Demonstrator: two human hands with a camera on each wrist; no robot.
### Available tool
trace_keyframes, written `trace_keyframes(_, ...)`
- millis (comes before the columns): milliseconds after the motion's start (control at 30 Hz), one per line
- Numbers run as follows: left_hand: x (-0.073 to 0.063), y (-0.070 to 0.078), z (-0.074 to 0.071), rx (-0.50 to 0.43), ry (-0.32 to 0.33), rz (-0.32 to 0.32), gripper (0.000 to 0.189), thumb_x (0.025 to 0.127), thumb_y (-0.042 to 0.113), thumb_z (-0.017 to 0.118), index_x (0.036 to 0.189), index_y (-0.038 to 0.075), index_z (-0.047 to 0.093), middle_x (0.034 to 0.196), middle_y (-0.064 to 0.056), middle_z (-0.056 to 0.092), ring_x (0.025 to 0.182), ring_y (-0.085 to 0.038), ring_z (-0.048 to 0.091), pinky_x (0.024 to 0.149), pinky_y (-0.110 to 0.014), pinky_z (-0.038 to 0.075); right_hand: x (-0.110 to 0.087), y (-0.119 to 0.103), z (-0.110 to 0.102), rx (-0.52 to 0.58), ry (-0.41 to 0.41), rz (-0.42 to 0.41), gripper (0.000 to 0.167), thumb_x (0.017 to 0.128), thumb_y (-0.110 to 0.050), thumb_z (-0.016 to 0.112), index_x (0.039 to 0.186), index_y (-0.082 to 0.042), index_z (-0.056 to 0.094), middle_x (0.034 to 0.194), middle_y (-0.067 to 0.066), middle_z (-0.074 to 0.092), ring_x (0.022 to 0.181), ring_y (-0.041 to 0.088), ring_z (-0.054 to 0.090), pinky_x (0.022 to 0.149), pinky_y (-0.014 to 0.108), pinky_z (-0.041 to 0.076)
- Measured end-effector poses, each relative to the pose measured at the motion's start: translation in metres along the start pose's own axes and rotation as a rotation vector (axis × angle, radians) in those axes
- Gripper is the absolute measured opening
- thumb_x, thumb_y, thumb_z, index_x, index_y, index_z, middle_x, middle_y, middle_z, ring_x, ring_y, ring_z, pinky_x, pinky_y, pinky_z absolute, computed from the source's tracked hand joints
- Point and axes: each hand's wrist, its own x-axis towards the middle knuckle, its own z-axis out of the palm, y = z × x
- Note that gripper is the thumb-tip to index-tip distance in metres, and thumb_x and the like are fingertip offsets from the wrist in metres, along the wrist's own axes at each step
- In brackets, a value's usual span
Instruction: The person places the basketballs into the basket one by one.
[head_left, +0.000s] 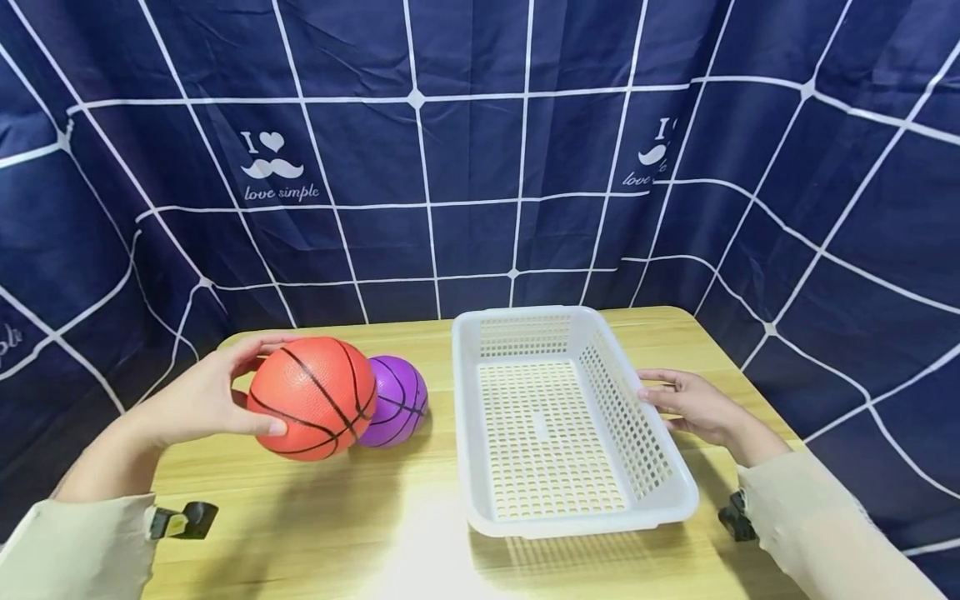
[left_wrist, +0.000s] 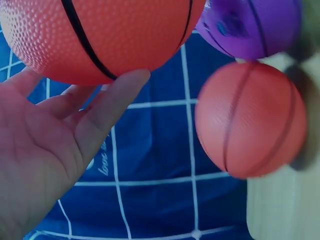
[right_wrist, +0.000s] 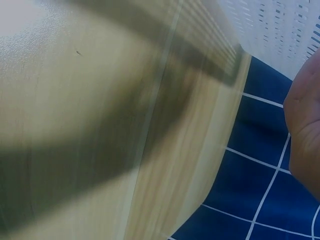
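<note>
An orange-red toy basketball [head_left: 311, 400] with black lines is held by my left hand [head_left: 217, 392], thumb at the near side and fingers round the far side. It appears raised off the table. Just right of it sits a purple ball [head_left: 401, 400], partly hidden behind it in the head view. The left wrist view shows a second orange-red ball [left_wrist: 250, 120] beside the purple one. A white plastic basket [head_left: 573, 525] with a grid of holes holds nothing. At the basket's right outer side, my right hand [head_left: 693, 407] touches the rim with extended fingers.
The balls and basket are over a light wood table [head_left: 360, 533] with rounded corners. A dark blue curtain [head_left: 480, 167] with white lines hangs behind it and at both sides. Dark camera mounts sit at both wrists.
</note>
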Motion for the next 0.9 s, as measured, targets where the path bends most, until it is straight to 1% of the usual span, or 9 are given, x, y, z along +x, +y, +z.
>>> trace_keyframes(100,0.014,0.006,0.003,0.046,0.015,-0.014,0.082,0.064,0.005,0.087,0.135,0.010,0.045,0.114,-0.005,0.057,0.101,-0.011,0.054,0.068,-0.035,0.056,0.000,0.001,0.000,0.004,-0.002,-0.003,0.062,0.097,-0.016,0.056,0.144,0.009,0.023,0.107,0.005,0.067,0.095,0.017,0.063,0.075,0.033,0.052)
trace_keyframes(200,0.029,0.012,0.008,0.105,0.035,-0.042,0.082,0.065,0.012,0.088,0.136,0.015,0.045,0.114,-0.006,0.058,0.101,-0.012,0.055,0.076,-0.033,0.053,-0.001,0.002,0.000,0.010,-0.002,-0.002,0.062,0.098,-0.016,0.055,0.144,0.009,0.023,0.107,0.004,0.067,0.095,0.016,0.063,0.074,0.032,0.052)
trace_keyframes(267,0.040,0.015,0.012,0.102,0.041,-0.050,0.082,0.065,0.014,0.088,0.136,0.016,0.045,0.115,-0.006,0.058,0.103,-0.014,0.056,0.080,-0.032,0.051,-0.001,0.003,-0.001,0.013,-0.001,-0.001,0.061,0.098,-0.016,0.055,0.144,0.009,0.023,0.106,0.004,0.067,0.095,0.015,0.063,0.073,0.032,0.052)
trace_keyframes(333,0.052,0.017,0.018,0.066,0.042,-0.043,0.082,0.066,0.013,0.087,0.136,0.015,0.044,0.118,-0.007,0.057,0.105,-0.017,0.056,0.083,-0.031,0.050,-0.001,0.004,-0.002,0.017,0.000,-0.001,0.061,0.098,-0.015,0.055,0.144,0.008,0.023,0.106,0.003,0.067,0.094,0.015,0.063,0.073,0.032,0.052)
trace_keyframes(433,0.068,0.018,0.027,0.010,0.043,-0.027,0.082,0.066,0.010,0.087,0.136,0.012,0.044,0.118,-0.009,0.056,0.106,-0.023,0.054,0.081,-0.033,0.053,-0.001,0.004,-0.003,0.015,0.001,-0.002,0.061,0.098,-0.016,0.055,0.145,0.008,0.022,0.107,0.003,0.067,0.094,0.015,0.063,0.073,0.032,0.052)
trace_keyframes(533,0.082,0.021,0.037,0.036,0.057,-0.032,0.083,0.065,0.015,0.088,0.136,0.014,0.044,0.117,-0.009,0.056,0.107,-0.025,0.053,0.086,-0.040,0.049,-0.002,0.003,-0.002,0.014,0.002,-0.005,0.062,0.098,-0.016,0.055,0.145,0.008,0.022,0.108,0.004,0.067,0.095,0.016,0.063,0.074,0.032,0.052)
trace_keyframes(667,0.103,0.026,0.052,0.061,0.062,-0.055,0.086,0.062,0.021,0.090,0.135,0.016,0.045,0.117,-0.009,0.056,0.108,-0.025,0.054,0.090,-0.046,0.044,-0.003,0.001,0.000,0.018,0.002,-0.011,0.062,0.098,-0.015,0.055,0.144,0.009,0.022,0.108,0.005,0.067,0.095,0.016,0.064,0.074,0.032,0.053)
trace_keyframes(767,0.118,0.030,0.065,0.049,0.052,-0.061,0.086,0.061,0.024,0.090,0.135,0.017,0.045,0.117,-0.009,0.057,0.106,-0.023,0.054,0.087,-0.045,0.047,-0.004,0.001,0.001,0.020,0.002,-0.016,0.062,0.098,-0.015,0.055,0.144,0.009,0.022,0.108,0.005,0.067,0.095,0.016,0.064,0.074,0.031,0.053)
trace_keyframes(900,0.135,0.034,0.080,0.054,0.037,-0.064,0.086,0.061,0.025,0.090,0.134,0.019,0.045,0.115,-0.008,0.059,0.105,-0.022,0.057,0.088,-0.044,0.047,-0.003,0.001,0.002,0.022,-0.001,-0.019,0.062,0.098,-0.016,0.054,0.144,0.009,0.022,0.109,0.006,0.067,0.096,0.016,0.064,0.075,0.032,0.053)
